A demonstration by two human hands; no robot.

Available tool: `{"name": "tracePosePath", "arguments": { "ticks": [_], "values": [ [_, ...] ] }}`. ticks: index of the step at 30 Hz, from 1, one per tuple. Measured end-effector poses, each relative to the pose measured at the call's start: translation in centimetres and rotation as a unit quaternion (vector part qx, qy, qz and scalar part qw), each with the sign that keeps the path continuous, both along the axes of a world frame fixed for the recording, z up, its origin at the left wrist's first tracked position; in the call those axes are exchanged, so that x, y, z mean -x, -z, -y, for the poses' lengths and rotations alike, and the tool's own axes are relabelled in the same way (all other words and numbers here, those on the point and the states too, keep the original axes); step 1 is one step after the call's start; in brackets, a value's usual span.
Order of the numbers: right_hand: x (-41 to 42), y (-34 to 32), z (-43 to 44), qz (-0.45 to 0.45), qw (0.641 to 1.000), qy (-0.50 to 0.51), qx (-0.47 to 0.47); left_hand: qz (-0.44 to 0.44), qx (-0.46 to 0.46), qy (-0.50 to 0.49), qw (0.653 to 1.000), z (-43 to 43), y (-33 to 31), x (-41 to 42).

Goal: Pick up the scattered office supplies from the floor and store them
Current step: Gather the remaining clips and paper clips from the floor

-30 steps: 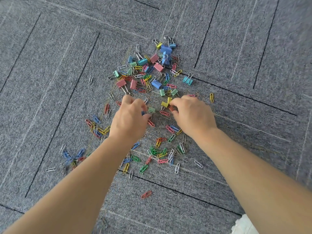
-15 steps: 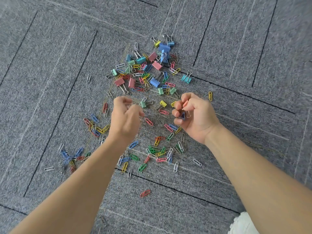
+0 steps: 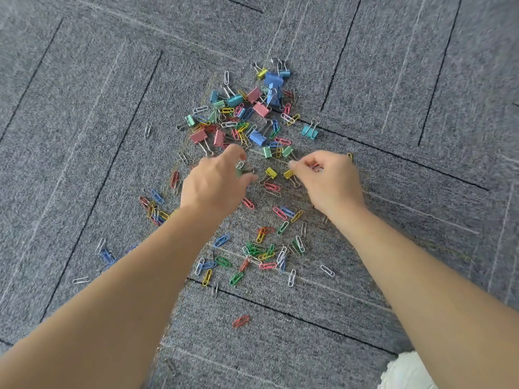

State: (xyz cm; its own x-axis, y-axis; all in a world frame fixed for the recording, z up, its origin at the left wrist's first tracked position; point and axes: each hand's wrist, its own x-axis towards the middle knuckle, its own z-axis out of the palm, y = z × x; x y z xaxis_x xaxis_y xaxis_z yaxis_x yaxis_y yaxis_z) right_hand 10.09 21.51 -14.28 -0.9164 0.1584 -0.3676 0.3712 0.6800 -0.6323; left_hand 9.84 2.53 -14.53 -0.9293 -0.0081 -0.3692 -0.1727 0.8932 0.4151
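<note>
Green clip, left hand pinching, palm down

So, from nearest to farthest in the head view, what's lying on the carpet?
Lone red wire paper clip, tangle of green wire paper clips, two yellow metal binder clips, isolated teal metal binder clip, large blue metal binder clip.

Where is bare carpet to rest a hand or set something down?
Bare: carpet right of the teal binder clip, past the right hand; upper left, beyond the lone silver clip; the far strip above the binder-clip pile. Crowded: that pile and the paper clips nearer the camera.
</note>
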Motion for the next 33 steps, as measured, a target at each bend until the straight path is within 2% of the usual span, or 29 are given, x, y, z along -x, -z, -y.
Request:
{"name": "tracePosePath", "arguments": {
  "ticks": [3, 5, 8, 13, 15, 16, 17, 19, 20, 22, 25, 28, 29, 31, 33],
  "values": [
    [0.6, -0.1, 0.4, 0.018, 0.991, -0.085, -0.106, 0.007, 0.045, 0.003, 0.999, -0.3, 0.0, 0.0],
    [0.9, -0.2, 0.6, 0.032, 0.982, -0.105, -0.154, 0.016, 0.03, -0.026, 0.999, -0.4, 0.3, -0.3],
    [1.0, 0.0, 0.9, 0.032, 0.981, -0.103, -0.162, 0.038, 0.022, -0.047, 0.998, -0.6, 0.7, -0.7],
    [0.6, 0.1, 1.1, 0.066, 0.988, -0.083, -0.109, 0.052, 0.044, -0.057, 0.996, -0.6, 0.6, -1.0],
    [0.2, 0.0, 1.1, 0.057, 0.996, -0.052, -0.036, 0.06, 0.055, -0.056, 0.995, -0.6, 0.4, -0.8],
    [-0.1, -0.2, 1.2, 0.062, 0.997, -0.007, 0.052, 0.064, 0.054, -0.058, 0.995, -0.5, 0.4, -0.7],
    [-0.4, -0.4, 1.3, 0.08, 0.981, 0.056, 0.166, 0.068, 0.05, -0.06, 0.995, -0.5, 0.3, -0.6],
    [-1.1, -0.9, 1.4, 0.134, 0.908, 0.166, 0.36, 0.068, 0.038, -0.063, 0.995, -0.6, 0.4, -0.6],
    [-1.5, -1.0, 1.4, 0.156, 0.873, 0.196, 0.418, 0.058, 0.028, -0.066, 0.996, -0.6, 0.4, -0.7],
    [-2.0, -1.0, 1.3, 0.177, 0.829, 0.223, 0.48, 0.027, -0.02, -0.082, 0.996, -0.4, 0.4, -1.2],
    [-2.3, -0.9, 1.1, 0.18, 0.8, 0.231, 0.523, 0.009, -0.143, -0.114, 0.983, 0.1, 0.4, -1.9],
    [-2.1, -1.1, 0.9, 0.185, 0.772, 0.231, 0.563, 0.056, -0.264, -0.166, 0.949, 0.2, -0.1, -2.3],
    [-2.0, -1.2, 0.8, 0.187, 0.759, 0.232, 0.578, 0.081, -0.326, -0.202, 0.92, 0.1, -0.3, -2.3],
    [-1.8, -1.4, 0.6, 0.195, 0.73, 0.237, 0.611, 0.132, -0.448, -0.277, 0.84, -0.4, -0.7, -2.4],
    [-1.6, -1.4, 0.6, 0.204, 0.685, 0.251, 0.653, 0.163, -0.524, -0.319, 0.773, -1.0, -1.3, -2.4]
  ]
}}
